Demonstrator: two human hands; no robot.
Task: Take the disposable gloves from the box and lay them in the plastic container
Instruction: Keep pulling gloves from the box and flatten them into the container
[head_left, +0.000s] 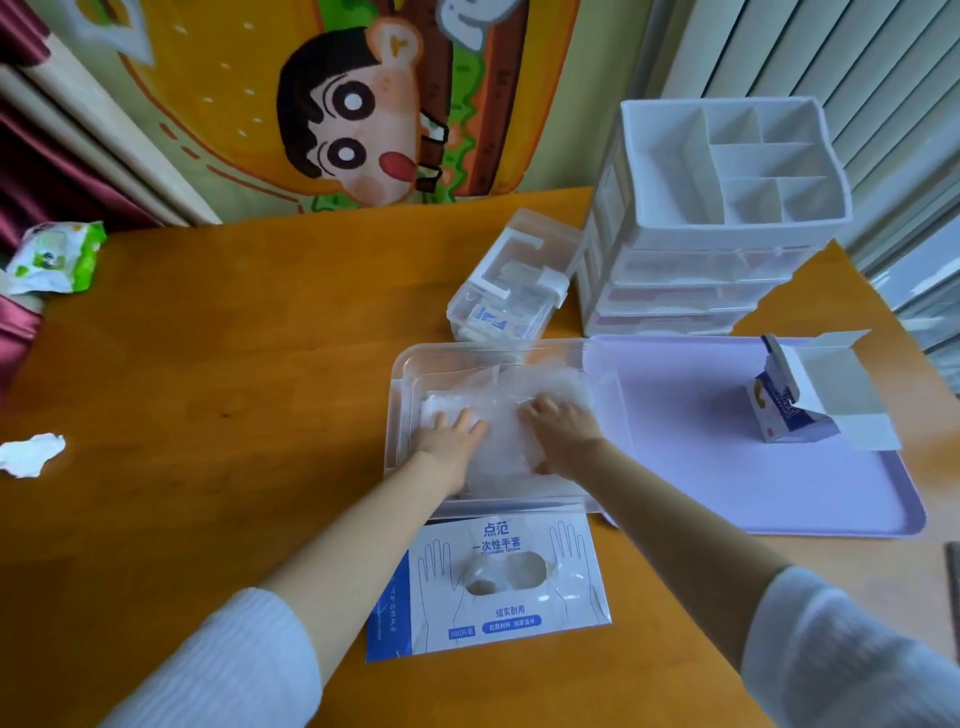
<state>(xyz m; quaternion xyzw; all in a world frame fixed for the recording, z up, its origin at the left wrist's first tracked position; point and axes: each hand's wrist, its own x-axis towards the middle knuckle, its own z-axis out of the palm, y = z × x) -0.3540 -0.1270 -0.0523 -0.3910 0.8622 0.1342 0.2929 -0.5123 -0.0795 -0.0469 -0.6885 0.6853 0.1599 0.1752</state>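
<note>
clear plastic container (405, 374) long axis left-right, gloves (511, 415) inside; left hand (449, 434) flat-fingered, pressing them; right hand (563, 434) fingers bent on them, grasp unclear; box (488, 587) opening up.

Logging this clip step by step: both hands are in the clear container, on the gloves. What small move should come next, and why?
Probably smooth the gloves flat before reaching for more. They lie bunched and puffed in the plastic container, with the left hand flat on them and the right hand on them beside it. The glove box seems to show more film in its opening.
</note>
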